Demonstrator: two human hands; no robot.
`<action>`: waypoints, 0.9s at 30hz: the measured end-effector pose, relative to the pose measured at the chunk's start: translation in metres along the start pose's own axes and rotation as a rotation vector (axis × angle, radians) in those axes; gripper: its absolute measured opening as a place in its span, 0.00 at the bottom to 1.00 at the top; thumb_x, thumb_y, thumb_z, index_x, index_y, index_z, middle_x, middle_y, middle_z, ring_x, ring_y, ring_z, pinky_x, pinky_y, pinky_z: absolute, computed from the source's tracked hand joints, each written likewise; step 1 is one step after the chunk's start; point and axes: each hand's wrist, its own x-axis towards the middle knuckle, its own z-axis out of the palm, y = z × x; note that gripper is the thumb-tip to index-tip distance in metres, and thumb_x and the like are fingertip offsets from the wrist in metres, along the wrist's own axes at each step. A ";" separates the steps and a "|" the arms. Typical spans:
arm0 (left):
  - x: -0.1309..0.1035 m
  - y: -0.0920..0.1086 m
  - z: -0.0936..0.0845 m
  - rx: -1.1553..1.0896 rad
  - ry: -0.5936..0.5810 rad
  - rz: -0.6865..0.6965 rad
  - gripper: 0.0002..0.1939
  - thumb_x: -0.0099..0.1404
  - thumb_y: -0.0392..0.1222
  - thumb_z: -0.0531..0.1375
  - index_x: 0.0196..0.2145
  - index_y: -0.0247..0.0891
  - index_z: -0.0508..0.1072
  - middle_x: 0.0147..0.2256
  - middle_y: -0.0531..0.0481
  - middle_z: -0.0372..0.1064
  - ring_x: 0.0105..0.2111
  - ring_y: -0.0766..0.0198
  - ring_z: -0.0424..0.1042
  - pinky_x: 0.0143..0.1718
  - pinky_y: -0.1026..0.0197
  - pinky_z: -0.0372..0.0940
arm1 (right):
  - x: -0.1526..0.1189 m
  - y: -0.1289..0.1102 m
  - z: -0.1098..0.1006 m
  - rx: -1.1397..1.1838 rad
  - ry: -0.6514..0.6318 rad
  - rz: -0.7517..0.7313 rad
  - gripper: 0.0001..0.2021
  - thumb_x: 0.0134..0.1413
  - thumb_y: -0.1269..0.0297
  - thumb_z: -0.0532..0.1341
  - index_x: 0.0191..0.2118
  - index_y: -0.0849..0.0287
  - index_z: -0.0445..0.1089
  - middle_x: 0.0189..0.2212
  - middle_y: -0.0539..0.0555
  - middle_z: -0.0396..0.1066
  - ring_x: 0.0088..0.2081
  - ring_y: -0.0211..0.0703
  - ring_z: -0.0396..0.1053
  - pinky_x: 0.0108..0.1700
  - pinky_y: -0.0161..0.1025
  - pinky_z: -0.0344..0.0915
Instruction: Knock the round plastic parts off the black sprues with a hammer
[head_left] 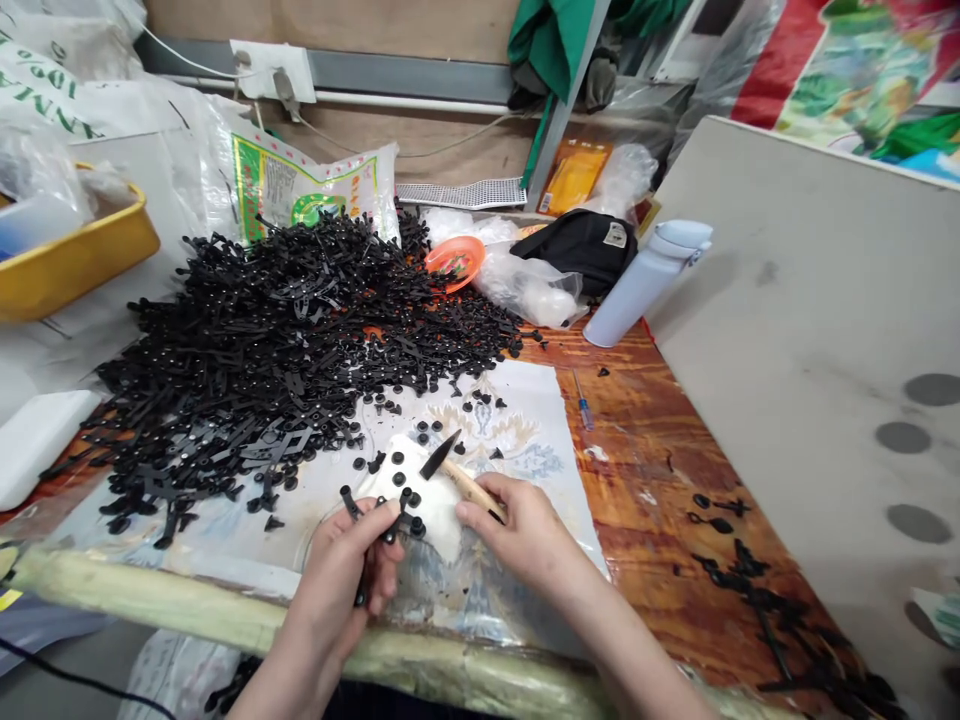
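Pinching black part [406, 519] in left hand [337, 565], likely light, stiff; best taken by one limb; gripping hammer [440, 456], ahead between both hands, by wooden handle [466, 486] in right hand [525, 525]; probably head-heavy.

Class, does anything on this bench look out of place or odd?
Some black parts lie scattered on the wooden table at right, apart from the big heap, so they look strayed. The orange dish seems tipped at the heap's edge.
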 end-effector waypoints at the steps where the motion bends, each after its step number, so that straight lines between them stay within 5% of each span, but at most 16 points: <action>1: 0.001 0.000 0.001 0.007 -0.002 -0.002 0.20 0.51 0.51 0.65 0.14 0.35 0.66 0.05 0.55 0.59 0.05 0.75 0.52 0.07 0.74 0.44 | -0.001 0.002 0.001 0.016 0.002 0.001 0.07 0.53 0.63 0.58 0.29 0.60 0.69 0.23 0.49 0.66 0.27 0.39 0.62 0.29 0.34 0.53; 27: 0.004 -0.002 0.005 0.019 0.004 0.012 0.19 0.46 0.49 0.70 0.19 0.37 0.64 0.13 0.55 0.67 0.08 0.72 0.60 0.06 0.73 0.50 | -0.015 0.011 -0.003 0.101 -0.003 -0.029 0.13 0.60 0.62 0.53 0.25 0.57 0.60 0.21 0.46 0.59 0.26 0.37 0.57 0.28 0.34 0.50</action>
